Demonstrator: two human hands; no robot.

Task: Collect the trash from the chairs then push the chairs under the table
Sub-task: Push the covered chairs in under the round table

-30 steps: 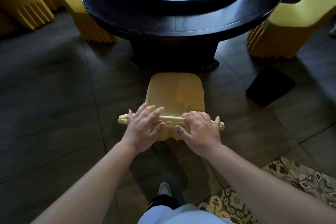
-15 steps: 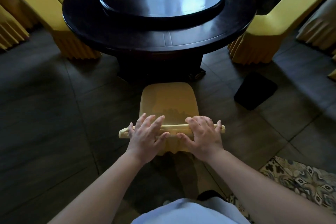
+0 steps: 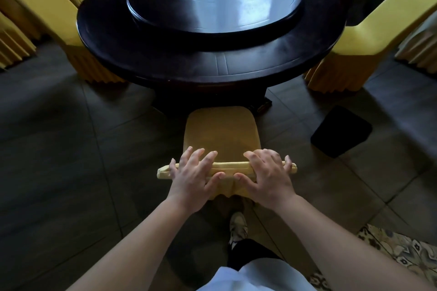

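A yellow-covered chair stands in front of me, its seat facing the round dark table. The seat's front edge lies at the table's rim, near the pedestal. My left hand holds the left half of the backrest's top edge, fingers spread over it and thumb on the near side. My right hand grips the right half the same way, with fingers curled over the top. No trash shows on the seat.
A turntable sits on the table. Other yellow chairs stand at the left and right. A black flat object lies on the tiled floor to the right. A patterned rug is at lower right, my shoe behind the chair.
The chair has slid forward toward the table with both hands on its backrest, and I have stepped after it. The hands kept their hold.
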